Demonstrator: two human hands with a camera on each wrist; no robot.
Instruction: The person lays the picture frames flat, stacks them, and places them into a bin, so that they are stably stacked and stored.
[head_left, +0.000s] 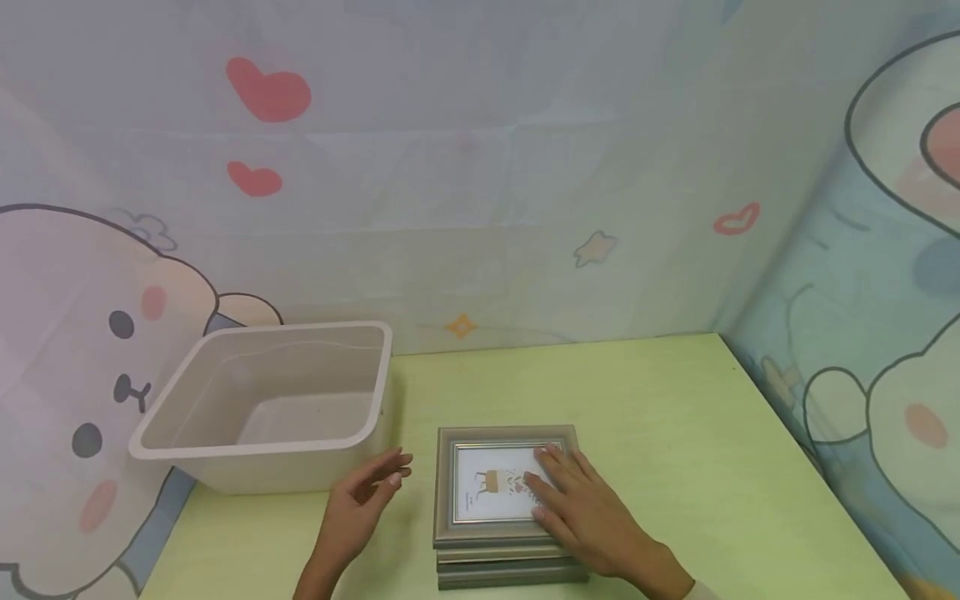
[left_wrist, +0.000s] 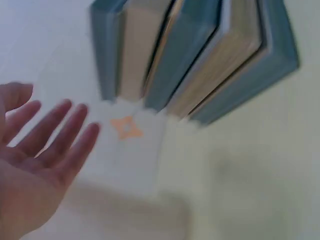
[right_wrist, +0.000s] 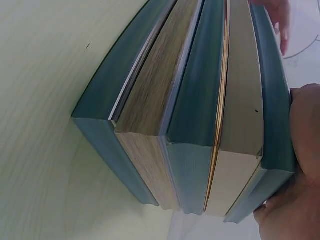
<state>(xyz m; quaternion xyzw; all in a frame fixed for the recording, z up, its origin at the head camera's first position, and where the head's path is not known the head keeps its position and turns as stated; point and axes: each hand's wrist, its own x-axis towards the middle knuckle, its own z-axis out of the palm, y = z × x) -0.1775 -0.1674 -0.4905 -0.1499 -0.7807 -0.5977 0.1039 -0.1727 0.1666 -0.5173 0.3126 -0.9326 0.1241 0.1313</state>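
Several picture frames (head_left: 447, 500) lie in a stack on the pale green table, seen side-on as grey-blue, wood-grain and cream edges in the right wrist view. The top one has a white print (head_left: 480, 483) with a small gold and floral drawing. My right hand (head_left: 581, 508) rests on the right part of that top frame, fingers spread over the print. Left of the stack my left hand (head_left: 357, 504) is raised, apart from the frames, fingers loosely bent and holding nothing. The left wrist view shows that palm beside the stacked picture-frame edges (left_wrist: 185, 60).
A beige plastic bin (head_left: 378, 400) stands at the back left of the table (head_left: 637, 400), with nothing visible inside. Cartoon-printed cloth (head_left: 487, 183) hangs behind the table and along both sides.
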